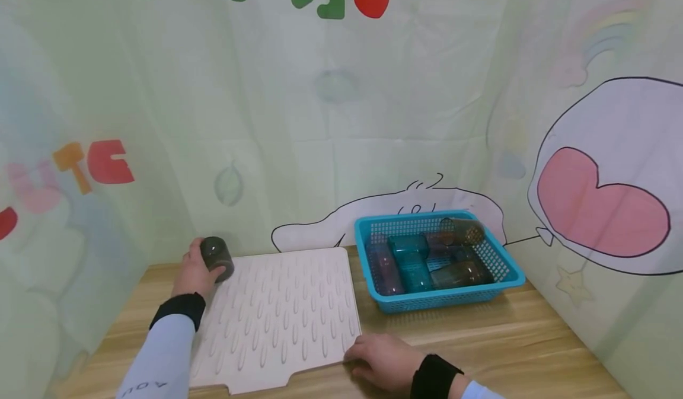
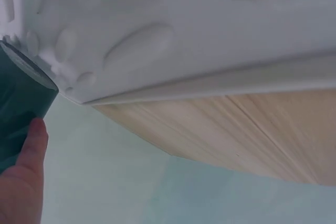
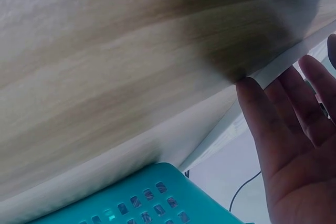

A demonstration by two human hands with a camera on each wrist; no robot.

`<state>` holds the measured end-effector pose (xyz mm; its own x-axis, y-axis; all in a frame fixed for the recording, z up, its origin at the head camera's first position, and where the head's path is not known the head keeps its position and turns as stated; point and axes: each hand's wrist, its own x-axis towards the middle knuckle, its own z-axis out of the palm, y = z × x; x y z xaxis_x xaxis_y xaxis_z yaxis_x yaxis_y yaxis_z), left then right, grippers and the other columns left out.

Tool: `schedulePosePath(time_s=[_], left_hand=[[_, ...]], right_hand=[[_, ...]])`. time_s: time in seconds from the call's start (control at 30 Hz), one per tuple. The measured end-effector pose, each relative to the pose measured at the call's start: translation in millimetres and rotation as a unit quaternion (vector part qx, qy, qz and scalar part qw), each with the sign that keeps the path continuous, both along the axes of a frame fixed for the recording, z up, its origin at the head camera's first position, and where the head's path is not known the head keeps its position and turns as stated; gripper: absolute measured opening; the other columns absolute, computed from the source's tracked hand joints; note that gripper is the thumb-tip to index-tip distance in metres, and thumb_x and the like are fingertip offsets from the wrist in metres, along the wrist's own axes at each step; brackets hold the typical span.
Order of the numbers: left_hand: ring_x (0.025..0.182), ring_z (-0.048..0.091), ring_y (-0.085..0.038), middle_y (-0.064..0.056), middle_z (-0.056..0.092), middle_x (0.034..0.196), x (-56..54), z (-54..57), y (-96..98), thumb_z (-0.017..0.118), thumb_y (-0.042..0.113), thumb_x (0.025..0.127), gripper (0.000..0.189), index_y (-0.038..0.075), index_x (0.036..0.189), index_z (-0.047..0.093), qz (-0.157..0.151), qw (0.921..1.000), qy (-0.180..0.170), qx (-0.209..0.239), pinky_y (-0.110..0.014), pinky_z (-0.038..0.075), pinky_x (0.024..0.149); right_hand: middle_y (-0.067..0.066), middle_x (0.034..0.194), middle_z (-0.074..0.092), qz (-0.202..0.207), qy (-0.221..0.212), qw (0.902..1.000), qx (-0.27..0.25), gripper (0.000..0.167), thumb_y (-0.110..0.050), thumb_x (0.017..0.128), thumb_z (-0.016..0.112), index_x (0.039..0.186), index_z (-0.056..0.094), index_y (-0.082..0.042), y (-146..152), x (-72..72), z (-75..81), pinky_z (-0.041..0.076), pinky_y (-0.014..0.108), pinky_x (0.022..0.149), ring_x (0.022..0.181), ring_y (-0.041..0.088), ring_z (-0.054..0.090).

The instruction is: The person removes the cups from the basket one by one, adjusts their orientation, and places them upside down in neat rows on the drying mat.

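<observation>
My left hand point(image 1: 194, 273) holds a dark, see-through cup point(image 1: 216, 257) at the far left corner of a white ridged draining board point(image 1: 283, 304). In the left wrist view the dark cup point(image 2: 21, 93) has its rim right at the board's surface, and one finger point(image 2: 34, 145) lies along its side. My right hand point(image 1: 386, 360) is at the board's near right corner. Its fingertips touch the board's edge in the right wrist view, with the fingers point(image 3: 260, 114) fairly straight and nothing held.
To the right of the board stands a blue plastic basket point(image 1: 448, 295) with several see-through cups lying in it, among them a teal cup point(image 1: 413, 271) and a brown cup point(image 1: 461, 274). A wood-grain table point(image 1: 512, 334) carries everything. A printed cloth backdrop point(image 1: 277, 150) rises behind.
</observation>
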<state>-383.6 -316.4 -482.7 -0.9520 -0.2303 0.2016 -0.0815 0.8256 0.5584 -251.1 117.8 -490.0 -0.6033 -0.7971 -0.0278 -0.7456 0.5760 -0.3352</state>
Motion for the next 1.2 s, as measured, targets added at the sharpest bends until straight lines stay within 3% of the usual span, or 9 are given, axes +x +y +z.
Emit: schedulePosePath(time_s=[0.2,0.57,0.83,1.03,1.2], left_hand=[[0.128,0.044,-0.062,-0.045,0.034,0.143,-2.2,-0.9,2.6,0.072,0.014,0.095,0.089,0.0,0.158,0.011,0.0,0.9999,-0.013,0.011,-0.069,0.044,0.101],[0.127,0.044,-0.064,-0.047,0.032,0.143,-1.3,0.5,1.3,0.072,0.014,0.094,0.091,-0.001,0.158,0.009,-0.003,0.9998,-0.017,-0.003,-0.069,0.045,0.099],[0.131,0.04,-0.064,-0.047,0.027,0.147,6.9,4.2,2.4,0.072,0.012,0.094,0.096,0.002,0.16,0.002,-0.001,0.9996,-0.027,-0.001,-0.07,0.042,0.104],[0.132,0.036,-0.064,-0.048,0.026,0.147,18.2,2.1,0.5,0.074,0.012,0.091,0.102,-0.001,0.16,0.0,-0.01,0.9996,0.017,-0.022,-0.07,0.038,0.107],[0.134,0.034,-0.059,-0.044,0.031,0.146,30.2,12.9,8.6,0.073,0.011,0.09,0.094,-0.008,0.157,0.01,-0.027,0.9946,0.089,-0.046,-0.069,0.035,0.111]], right_hand=[[-0.012,0.109,0.068,0.007,0.016,0.9998,-0.003,0.021,-0.023,0.098,0.068,0.119,0.071,-0.02,0.9,0.9,0.1,0.052,0.016,0.086,0.1,-0.005,0.061],[-0.013,0.109,0.068,-0.001,-0.002,1.0,0.004,0.022,-0.024,0.099,0.067,0.12,0.071,-0.021,-0.2,0.6,0.0,0.053,0.017,0.086,0.099,-0.006,0.06],[-0.014,0.106,0.067,-0.002,0.001,1.0,0.007,0.021,-0.024,0.098,0.069,0.119,0.071,-0.022,-2.5,1.8,-0.3,0.052,0.017,0.084,0.095,-0.006,0.059],[-0.014,0.103,0.067,0.005,0.014,0.9999,0.002,0.021,-0.024,0.097,0.07,0.117,0.072,-0.022,-2.7,3.9,-5.4,0.052,0.015,0.081,0.093,-0.007,0.058],[-0.013,0.105,0.067,0.001,0.002,1.0,0.002,0.021,-0.022,0.097,0.069,0.118,0.071,-0.02,-1.0,1.9,-2.8,0.053,0.017,0.083,0.094,-0.006,0.058]])
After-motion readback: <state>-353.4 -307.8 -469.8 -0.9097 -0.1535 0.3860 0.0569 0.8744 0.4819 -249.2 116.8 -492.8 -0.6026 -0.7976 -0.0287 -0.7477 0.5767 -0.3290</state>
